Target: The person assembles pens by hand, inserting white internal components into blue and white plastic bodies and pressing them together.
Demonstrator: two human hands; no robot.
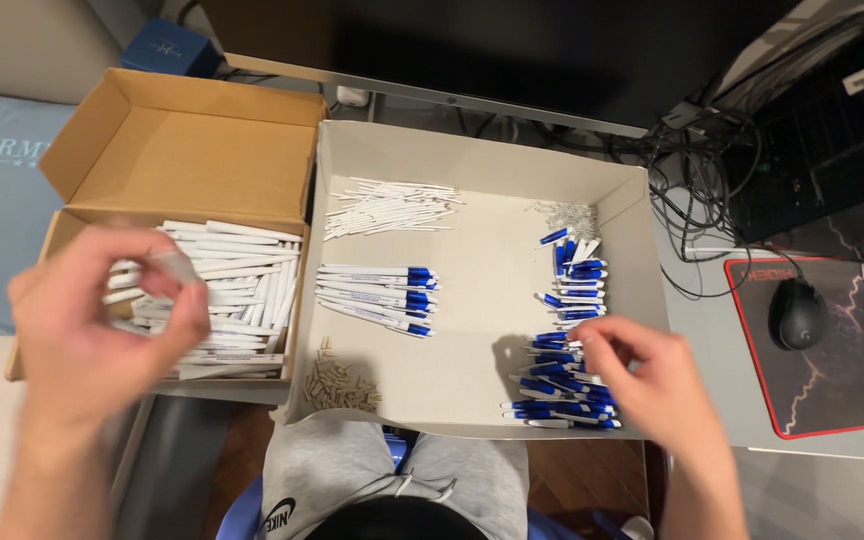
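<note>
Across shallow grey tray (pixel 482 160) on lap: blue pen parts (pixel 562 385) heaped crosswise at near right corner under pinching right hand (pixel 652 380); left hand (pixel 102 320) blurred over carton's white barrels (pixel 237 290), grip unclear.

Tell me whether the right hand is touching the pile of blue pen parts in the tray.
Touching. The head view shows the right hand with its fingertips resting on the pile of blue pen parts in the tray.
</note>
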